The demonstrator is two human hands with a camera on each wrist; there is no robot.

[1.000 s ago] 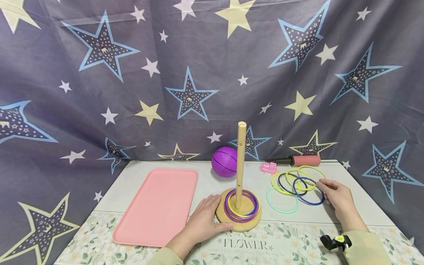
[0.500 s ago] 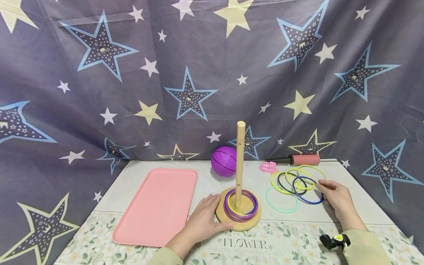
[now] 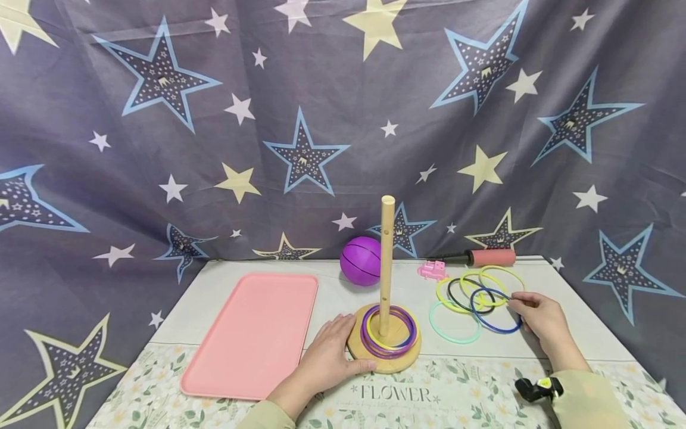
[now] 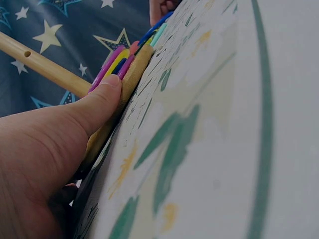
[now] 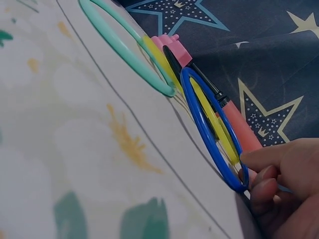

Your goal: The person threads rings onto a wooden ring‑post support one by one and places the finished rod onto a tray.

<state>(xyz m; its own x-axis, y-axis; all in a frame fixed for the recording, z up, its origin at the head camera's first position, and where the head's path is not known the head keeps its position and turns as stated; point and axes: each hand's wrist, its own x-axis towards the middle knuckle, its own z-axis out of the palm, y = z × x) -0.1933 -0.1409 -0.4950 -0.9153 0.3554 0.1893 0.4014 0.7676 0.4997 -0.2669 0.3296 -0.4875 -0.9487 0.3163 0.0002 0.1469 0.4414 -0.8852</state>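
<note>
A wooden peg (image 3: pixel 385 262) stands upright on a round wooden base (image 3: pixel 383 359), with purple and yellow rings (image 3: pixel 389 347) lying round its foot. My left hand (image 3: pixel 343 339) rests flat on the table against the base's left rim. In the left wrist view its thumb (image 4: pixel 94 107) presses on the base's edge (image 4: pixel 132 74). To the right lie several loose rings: mint (image 3: pixel 454 342), yellow, black and a blue ring (image 3: pixel 495 331). My right hand (image 3: pixel 517 304) pinches the blue ring (image 5: pixel 204 129) at its right edge, index finger above and thumb below.
A pink tray (image 3: pixel 252 333) lies to the left of the base. Behind the peg sit a purple ball (image 3: pixel 361 261), a small pink toy (image 3: pixel 433 270) and a pump with a pink handle (image 3: pixel 490 257). A star-patterned cloth hangs behind the table.
Hardly anything: the right hand's fingertips stay at the blue ring's right edge and the left hand stays on the base. The view has drifted slightly.
</note>
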